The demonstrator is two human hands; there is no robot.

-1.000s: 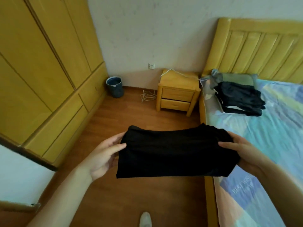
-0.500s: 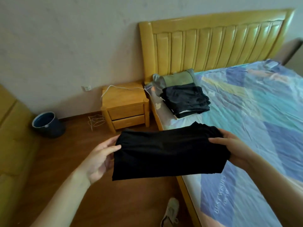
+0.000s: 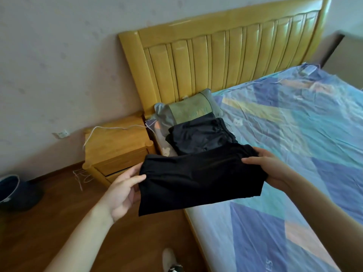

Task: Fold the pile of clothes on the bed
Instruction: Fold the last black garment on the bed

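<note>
folded garment held over the bed edge

the stack and headboard now sit closer than a moment ago. my left hand (image 3: pixel 122 191) and right hand (image 3: pixel 269 169) each pinch an end of the black garment (image 3: pixel 198 177) above the bed (image 3: pixel 294 134) edge. dark stack (image 3: pixel 200 138) lies by the pillow (image 3: pixel 188 110). nightstand (image 3: pixel 115 146), wood floor (image 3: pixel 59 222), bin (image 3: pixel 11 191) to the left, contents unclear.

A pale speckled wall (image 3: pixel 59 55) stands beyond the hands. Against it, a yellow wooden headboard (image 3: pixel 225 55), with a matching nightstand (image 3: pixel 115 146) left of it. Brown wood floor (image 3: pixel 59 213) lies below, with a dark bin (image 3: pixel 13 191) far left.
</note>
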